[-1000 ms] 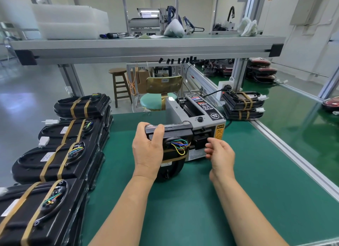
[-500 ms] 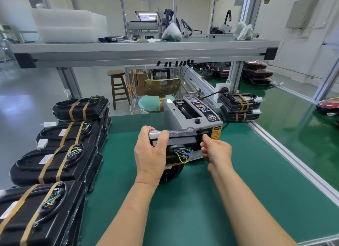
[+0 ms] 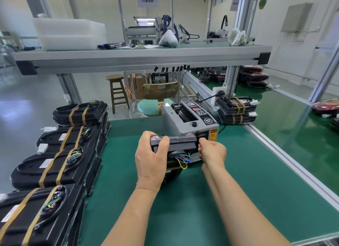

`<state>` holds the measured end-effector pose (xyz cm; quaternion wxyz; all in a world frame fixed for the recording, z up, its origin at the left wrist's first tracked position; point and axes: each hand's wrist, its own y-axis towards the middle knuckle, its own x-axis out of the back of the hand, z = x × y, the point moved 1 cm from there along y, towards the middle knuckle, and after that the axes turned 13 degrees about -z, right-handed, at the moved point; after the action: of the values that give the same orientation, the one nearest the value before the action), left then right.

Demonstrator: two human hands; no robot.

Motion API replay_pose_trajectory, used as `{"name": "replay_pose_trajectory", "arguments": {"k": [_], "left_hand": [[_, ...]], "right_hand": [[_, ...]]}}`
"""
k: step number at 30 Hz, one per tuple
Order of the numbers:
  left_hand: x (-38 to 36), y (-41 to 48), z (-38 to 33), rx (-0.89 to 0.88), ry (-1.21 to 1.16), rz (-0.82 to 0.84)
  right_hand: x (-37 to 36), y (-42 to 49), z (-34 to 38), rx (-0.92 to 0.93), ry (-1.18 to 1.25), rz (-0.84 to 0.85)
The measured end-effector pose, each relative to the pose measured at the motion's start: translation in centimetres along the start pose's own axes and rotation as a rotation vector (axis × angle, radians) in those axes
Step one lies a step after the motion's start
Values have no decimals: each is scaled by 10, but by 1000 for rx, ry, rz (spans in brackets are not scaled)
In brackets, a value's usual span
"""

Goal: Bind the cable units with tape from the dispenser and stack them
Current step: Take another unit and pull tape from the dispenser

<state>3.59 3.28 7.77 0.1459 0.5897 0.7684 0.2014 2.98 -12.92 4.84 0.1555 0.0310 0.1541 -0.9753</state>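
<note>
Far left, taped stacks line the green mat; centre, the left hand grips a black cable unit on edge against the tape dispenser; the right hand curls its fingers at the outlet, maybe pinching tape, can't tell; far right, a bound pair sits stacked

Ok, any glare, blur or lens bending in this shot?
Head view: the wide lens bows the shelf and leans the post; bright glare washes out the floor at left; the glossy right bench mirrors the frame; left hand, right hand and dispenser are sharp.
</note>
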Motion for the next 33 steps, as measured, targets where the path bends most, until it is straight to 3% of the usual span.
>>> {"name": "replay_pose_trajectory", "arguments": {"k": [6,11,20,33], "left_hand": [[4,4,0,59,-46,-29],[0,1,-3,43,-45,-24],[0,2,-5,44,-26,-51],[2,5,-2,59,-34,-82]], "right_hand": [[20,-21,7,-136,264,63],[35,-67,27,-158,407,260],[42,-108,37,24,272,535],[35,-99,30,-47,195,597]]}}
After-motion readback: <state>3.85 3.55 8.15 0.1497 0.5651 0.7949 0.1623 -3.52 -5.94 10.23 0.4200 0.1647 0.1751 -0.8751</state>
